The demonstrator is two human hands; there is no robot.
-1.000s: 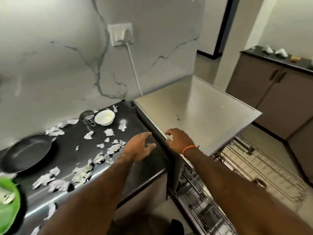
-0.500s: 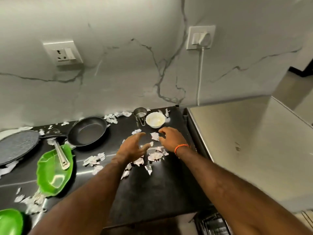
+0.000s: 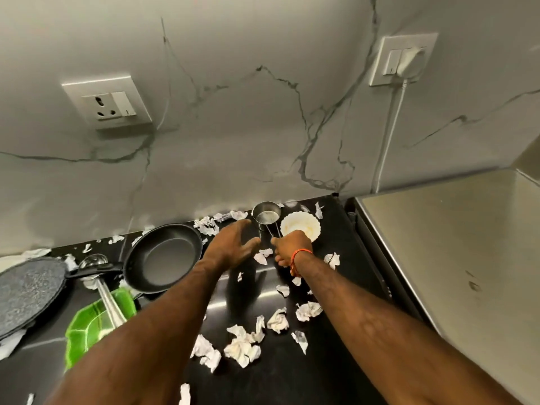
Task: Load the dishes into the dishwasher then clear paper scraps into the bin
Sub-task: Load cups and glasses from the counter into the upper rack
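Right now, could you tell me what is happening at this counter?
A person is reaching across the black countertop toward the back wall. The right hand is at the handle of the small steel measuring cup, beside the white bowl; whether it has gripped yet is unclear. The left hand hovers open next to it. The frying pan, green dish, ladle and paper scraps all remain on the counter.
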